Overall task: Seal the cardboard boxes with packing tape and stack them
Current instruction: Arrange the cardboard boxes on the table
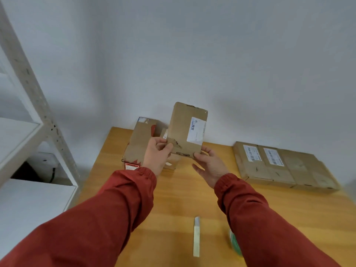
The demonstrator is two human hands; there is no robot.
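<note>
Plain brown cardboard on the lifted box (185, 128), torn to ridged corrugation near one lower corner; white label (196, 132) with small blue print. Rust-red sleeves (107, 209), unpatterned. Warm honey-orange wood grain across the table (173, 199). Brown again on the box behind (138, 145), with a red patch on top and a red-and-white sticker (132, 166) low down. Same brown for the row of boxes (300, 170) at right, two white labels (251, 152) with black barcode stripes. Pale cream stick (196, 237). Green on a half-hidden roll (235, 245). Flat greyish-white wall (192, 54); off-white shelf frame (28, 78), dotted with dark holes.
</note>
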